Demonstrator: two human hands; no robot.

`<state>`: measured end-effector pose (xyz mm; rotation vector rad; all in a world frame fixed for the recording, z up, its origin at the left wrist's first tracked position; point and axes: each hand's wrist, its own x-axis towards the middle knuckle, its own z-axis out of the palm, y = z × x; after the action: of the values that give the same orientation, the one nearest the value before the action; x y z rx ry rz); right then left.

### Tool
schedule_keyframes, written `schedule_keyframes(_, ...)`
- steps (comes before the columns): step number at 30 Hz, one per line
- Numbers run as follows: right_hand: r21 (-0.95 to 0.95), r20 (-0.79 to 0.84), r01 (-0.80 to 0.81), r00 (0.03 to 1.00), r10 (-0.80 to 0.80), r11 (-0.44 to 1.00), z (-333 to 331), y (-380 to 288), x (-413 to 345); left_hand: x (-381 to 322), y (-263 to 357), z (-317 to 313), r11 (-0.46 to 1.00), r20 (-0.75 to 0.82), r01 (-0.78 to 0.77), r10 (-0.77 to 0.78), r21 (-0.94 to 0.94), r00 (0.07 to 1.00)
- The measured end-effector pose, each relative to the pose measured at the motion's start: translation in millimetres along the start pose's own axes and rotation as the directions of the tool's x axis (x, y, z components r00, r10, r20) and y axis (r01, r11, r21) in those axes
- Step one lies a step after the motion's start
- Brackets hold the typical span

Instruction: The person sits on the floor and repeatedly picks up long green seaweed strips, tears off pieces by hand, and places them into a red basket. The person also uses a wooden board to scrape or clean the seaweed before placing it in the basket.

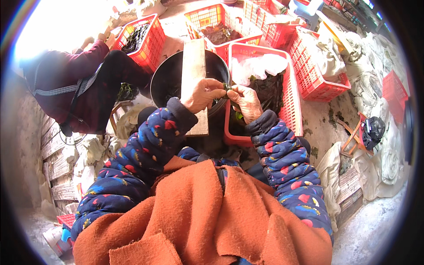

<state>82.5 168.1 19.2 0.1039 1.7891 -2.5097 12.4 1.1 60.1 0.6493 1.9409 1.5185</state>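
Observation:
Between both hands is a small dark green leafy piece [227, 88], pinched by fingers from either side. My left hand [202, 95] grips its left end above a wooden board [194, 63] that lies across a round black tub [165, 74]. My right hand [245, 101] holds the other end at the near left side of a red plastic basket [293, 99]. Dark wet leafy material [269, 92] and a white plastic bag [260, 68] lie in that basket. A yellow-green bit [239, 116] shows just below my right hand.
A co-worker in a dark red top [71, 69] sits at the left, near a red crate of dark leaves [155, 36]. Further red crates [246, 33] stand beyond the tub. At the right are a crate with white cloth [306, 79] and a folding stool [356, 135].

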Motion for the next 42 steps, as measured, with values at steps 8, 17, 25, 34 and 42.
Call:
schedule_keyframes(8, -0.079, 0.131, -0.039, 0.990, 0.049, 0.996, -11.1, -3.8, 3.9, 8.5, -14.8, 7.9, 0.987, -0.061, -0.145, 0.141, -0.071, 0.988)
schedule_keyframes(17, -0.271, 0.061, 0.213, 0.977, -0.204, 0.939, -18.3, -0.7, 15.3, 9.5, -28.5, -35.9, 0.912, -0.191, -0.096, 0.020, -0.398, 0.981)
schedule_keyframes(25, -0.678, 0.044, 0.440, 0.824, -0.565, 0.589, -9.5, 0.2, 15.4, -4.0, -28.0, -55.6, 0.988, -0.516, -0.138, 0.081, -0.074, 0.853)
schedule_keyframes(34, -0.795, 0.304, 0.517, 0.792, -0.530, 0.317, 16.3, -1.0, 15.1, -2.3, -33.3, -24.9, 0.959, 0.019, -0.021, 0.016, 0.284, 1.000)
schedule_keyframes(42, -0.822, 0.303, 0.419, 0.895, -0.328, 0.385, -10.7, -4.1, 51.4, 26.0, -68.2, -66.4, 0.994, -0.145, 0.038, -0.052, -0.101, 0.988)
